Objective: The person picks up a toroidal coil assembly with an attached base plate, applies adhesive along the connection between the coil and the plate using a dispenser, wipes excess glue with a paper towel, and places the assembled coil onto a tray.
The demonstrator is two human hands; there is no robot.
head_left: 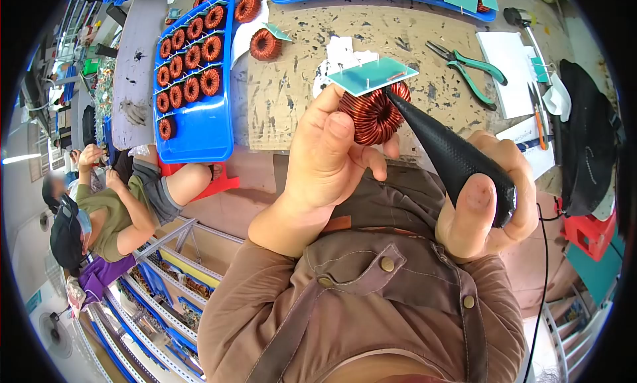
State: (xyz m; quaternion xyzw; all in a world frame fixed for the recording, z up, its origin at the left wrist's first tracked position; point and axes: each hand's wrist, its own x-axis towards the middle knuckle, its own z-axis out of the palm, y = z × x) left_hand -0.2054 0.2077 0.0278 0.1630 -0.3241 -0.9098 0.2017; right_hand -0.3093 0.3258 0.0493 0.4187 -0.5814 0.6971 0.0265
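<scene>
My left hand [325,151] holds a copper-wound ring coil [375,118] with a green square board [375,76] on top of it, tilted, thin pins sticking up from the board. In my right hand [494,197] is a black cone-shaped bag [448,147], gripped at its wide end. Its narrow tip meets the coil just under the board's edge. Both hands are above the front edge of the worktable [279,118].
A blue tray [199,124] with several coils stands at the left. Another coil [265,45] lies beside it. Green-handled pliers [468,71], white sheets [501,71] and a black cloth item [587,137] are at the right. A co-worker [109,217] sits at the far left.
</scene>
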